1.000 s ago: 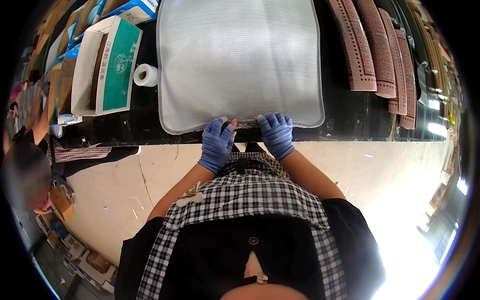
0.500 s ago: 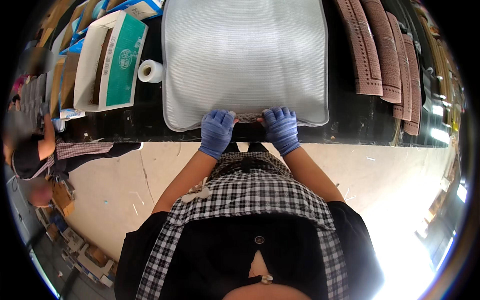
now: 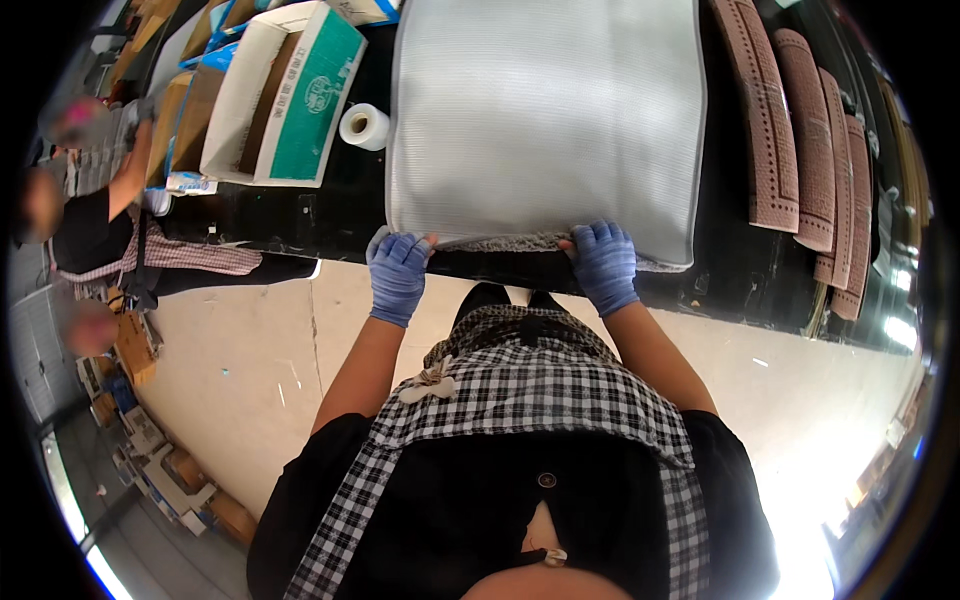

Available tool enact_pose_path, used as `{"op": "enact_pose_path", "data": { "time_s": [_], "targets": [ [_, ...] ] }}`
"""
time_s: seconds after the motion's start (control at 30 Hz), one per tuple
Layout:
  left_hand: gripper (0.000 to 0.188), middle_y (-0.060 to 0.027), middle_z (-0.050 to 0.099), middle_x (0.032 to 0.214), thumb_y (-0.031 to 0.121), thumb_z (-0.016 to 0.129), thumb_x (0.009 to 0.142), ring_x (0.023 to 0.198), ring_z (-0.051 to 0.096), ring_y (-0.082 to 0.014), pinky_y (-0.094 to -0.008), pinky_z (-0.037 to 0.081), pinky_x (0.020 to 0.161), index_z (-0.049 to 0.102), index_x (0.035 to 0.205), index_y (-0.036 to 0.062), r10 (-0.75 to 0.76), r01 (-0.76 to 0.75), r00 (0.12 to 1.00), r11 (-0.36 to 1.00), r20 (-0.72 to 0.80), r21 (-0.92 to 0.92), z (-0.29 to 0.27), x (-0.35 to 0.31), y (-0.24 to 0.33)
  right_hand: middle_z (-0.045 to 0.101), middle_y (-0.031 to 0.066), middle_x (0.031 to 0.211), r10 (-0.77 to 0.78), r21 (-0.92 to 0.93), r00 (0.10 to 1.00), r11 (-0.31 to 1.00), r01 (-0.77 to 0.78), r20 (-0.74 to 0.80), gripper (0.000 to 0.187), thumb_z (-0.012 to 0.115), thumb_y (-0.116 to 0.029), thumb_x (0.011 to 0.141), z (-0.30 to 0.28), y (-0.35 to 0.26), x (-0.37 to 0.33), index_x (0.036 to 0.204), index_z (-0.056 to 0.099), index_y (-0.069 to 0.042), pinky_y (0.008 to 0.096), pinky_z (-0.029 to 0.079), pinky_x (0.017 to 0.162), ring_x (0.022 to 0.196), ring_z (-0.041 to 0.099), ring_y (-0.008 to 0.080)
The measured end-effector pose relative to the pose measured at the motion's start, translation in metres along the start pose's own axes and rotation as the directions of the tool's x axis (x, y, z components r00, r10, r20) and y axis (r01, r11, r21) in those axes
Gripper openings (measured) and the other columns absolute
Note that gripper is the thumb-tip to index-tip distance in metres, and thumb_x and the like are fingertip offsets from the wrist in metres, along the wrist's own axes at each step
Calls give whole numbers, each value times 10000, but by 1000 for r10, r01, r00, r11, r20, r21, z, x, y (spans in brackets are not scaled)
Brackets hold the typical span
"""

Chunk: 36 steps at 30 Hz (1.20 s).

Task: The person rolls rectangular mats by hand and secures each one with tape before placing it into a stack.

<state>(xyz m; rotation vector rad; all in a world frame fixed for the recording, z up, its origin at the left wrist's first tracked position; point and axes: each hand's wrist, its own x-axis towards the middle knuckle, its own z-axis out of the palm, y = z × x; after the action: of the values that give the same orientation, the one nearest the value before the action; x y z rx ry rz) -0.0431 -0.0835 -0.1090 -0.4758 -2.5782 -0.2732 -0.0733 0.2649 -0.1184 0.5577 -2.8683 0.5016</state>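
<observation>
At the near edge of the grey ribbed mat (image 3: 550, 110): two hands in blue gloves, set apart, backs upward.

Left hand (image 3: 400, 275): at the mat's near left corner; fingers bent over the edge, bare thumb tip pointing inward; grasping the mat.

Right hand (image 3: 605, 265): on the same edge, inward of the near right corner; fingers bent, thumb inward; likewise grasping the mat. Undersides of both grips hidden.

Between the hands: rough, greyish strip (image 3: 520, 243) along the mat's near edge.

Under the mat: black table (image 3: 280, 215), its surface scuffed; the mat lies flat just inside the table's near side.

Just left of the mat: white roll (image 3: 364, 127), hollow core facing the wearer.

Farther left of the mat: open-topped white carton with green side panel (image 3: 315, 100); beyond it, brown-and-blue cardboard boxes (image 3: 190, 115).

Right of the mat: four rolled brown mats (image 3: 805, 150), side by side, dark dotted borders.

Nearer than the mat: wearer's black-and-white checked apron (image 3: 540, 400), bone-shaped pale ornament (image 3: 428, 390) attached.

Far left of the mat: co-worker in black top (image 3: 85, 235).
</observation>
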Motion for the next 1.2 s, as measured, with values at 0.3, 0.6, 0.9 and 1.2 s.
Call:
{"op": "enact_pose_path", "data": {
  "time_s": [0.3, 0.6, 0.9, 1.2],
  "targets": [
    [356, -87, 635, 1116, 216, 812, 770, 1037, 615, -339, -460, 499, 947, 649, 1072, 121, -46, 64, 995, 974, 84, -216, -20, 1, -28, 643, 84, 873, -29, 13, 998, 999, 29, -47, 269, 721, -382, 878, 4, -1, 1, 957, 630, -141, 463, 511, 686, 808, 633, 315],
    [148, -50, 672, 894, 76, 723, 808, 845, 651, -279, -428, 512, 799, 647, 921, 135, 48, 93, 905, 947, 422, -308, -12, 22, -65, 645, 94, 878, -23, 32, 1000, 999, 22, 21, 248, 727, -358, 887, 2, 1, -1, 962, 633, -140, 464, 510, 704, 826, 628, 330],
    [274, -62, 654, 994, 110, 678, 832, 902, 624, -279, -444, 477, 817, 682, 1103, 143, -149, 153, 987, 987, 66, -54, 2, 36, 7, 641, 83, 894, 40, 43, 999, 998, -41, 25, 245, 718, -374, 890, -7, 3, 1, 920, 646, -142, 469, 515, 750, 860, 621, 322],
    [379, -64, 645, 1028, 79, 772, 762, 953, 619, -294, -438, 498, 826, 696, 1133, 97, 14, 25, 994, 939, 109, -343, 25, 33, 49, 634, 83, 869, 7, 45, 1000, 999, -7, 0, 250, 730, -387, 871, -1, 0, 2, 897, 644, -154, 470, 519, 739, 843, 625, 312]
  ]
}}
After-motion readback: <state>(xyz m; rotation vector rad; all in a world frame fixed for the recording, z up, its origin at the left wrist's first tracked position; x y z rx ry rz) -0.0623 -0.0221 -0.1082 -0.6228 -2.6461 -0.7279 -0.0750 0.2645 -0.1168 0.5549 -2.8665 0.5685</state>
